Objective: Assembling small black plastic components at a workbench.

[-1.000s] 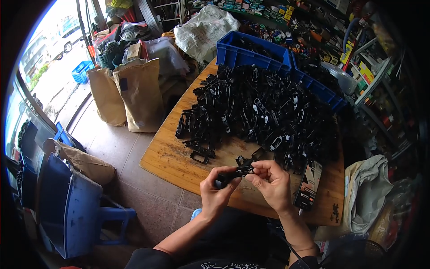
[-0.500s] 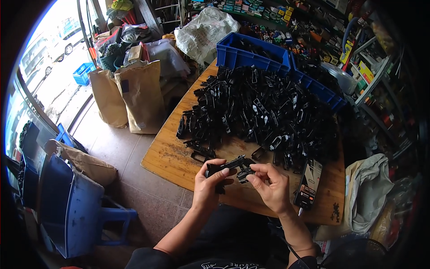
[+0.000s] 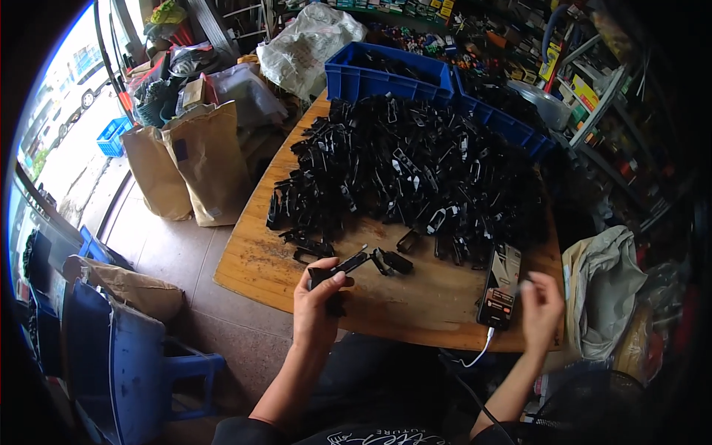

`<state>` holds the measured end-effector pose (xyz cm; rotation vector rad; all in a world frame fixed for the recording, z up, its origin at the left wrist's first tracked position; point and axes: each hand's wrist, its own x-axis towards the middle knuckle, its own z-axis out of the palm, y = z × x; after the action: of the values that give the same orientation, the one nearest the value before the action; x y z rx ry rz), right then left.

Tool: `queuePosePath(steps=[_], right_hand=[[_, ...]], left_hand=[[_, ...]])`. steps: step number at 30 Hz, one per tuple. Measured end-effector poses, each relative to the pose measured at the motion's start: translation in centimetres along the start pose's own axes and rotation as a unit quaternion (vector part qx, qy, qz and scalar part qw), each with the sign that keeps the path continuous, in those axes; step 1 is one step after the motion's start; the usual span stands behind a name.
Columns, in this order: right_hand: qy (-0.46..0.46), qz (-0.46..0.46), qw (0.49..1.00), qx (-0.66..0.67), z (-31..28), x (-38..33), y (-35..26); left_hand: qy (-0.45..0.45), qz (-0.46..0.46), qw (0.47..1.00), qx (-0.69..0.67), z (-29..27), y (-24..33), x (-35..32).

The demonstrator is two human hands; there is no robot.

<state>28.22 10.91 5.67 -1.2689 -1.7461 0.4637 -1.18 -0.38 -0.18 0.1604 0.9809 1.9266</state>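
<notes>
My left hand is closed around a long black plastic piece, its thumb on top, over the table's near edge. More black plastic shows below the fingers; I cannot tell whether it is a separate part. Close to the far tip of the held piece is a small black plastic part, seemingly on the wood. My right hand is at the right side of the table, just right of a phone. Motion smears its fingers, so I cannot see whether anything is between them.
A big heap of black plastic parts covers the far part of the wooden table. Blue crates stand behind it. A white cable runs from the phone. Paper bags and a blue stool are left; a sack is right.
My right hand has left the black parts near my left hand and swung right, past the phone. A small part now shows beyond the left hand's piece. The whole view has shifted slightly.
</notes>
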Motion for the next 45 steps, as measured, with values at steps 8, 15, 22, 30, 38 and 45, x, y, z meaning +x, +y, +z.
queuePosePath(steps=[8,15,22,30,38,45], right_hand=[[0.076,0.037,0.969,-0.231,-7.1,-2.9,10.6],[-0.132,-0.291,0.937,-0.138,5.5,1.8,-0.6],[-0.284,-0.266,0.916,-0.094,8.3,4.0,-0.2],[-0.201,-0.273,0.897,-0.283,9.3,5.2,1.5],[-0.237,-0.302,0.901,-0.2,7.9,2.7,-2.1],[-0.283,-0.294,0.907,-0.107,9.6,1.4,-1.4]], left_hand=[[-0.033,-0.025,0.999,0.016,1.5,-1.1,1.0],[-0.06,-0.04,0.997,0.017,2.3,-1.6,-0.1],[-0.017,-0.008,0.999,0.033,0.5,-0.3,-0.3],[-0.044,-0.043,0.998,0.028,2.1,-1.4,-0.2],[-0.026,-0.042,0.999,0.015,0.7,-0.9,0.0],[-0.056,-0.021,0.998,0.014,1.7,-1.3,-0.4]])
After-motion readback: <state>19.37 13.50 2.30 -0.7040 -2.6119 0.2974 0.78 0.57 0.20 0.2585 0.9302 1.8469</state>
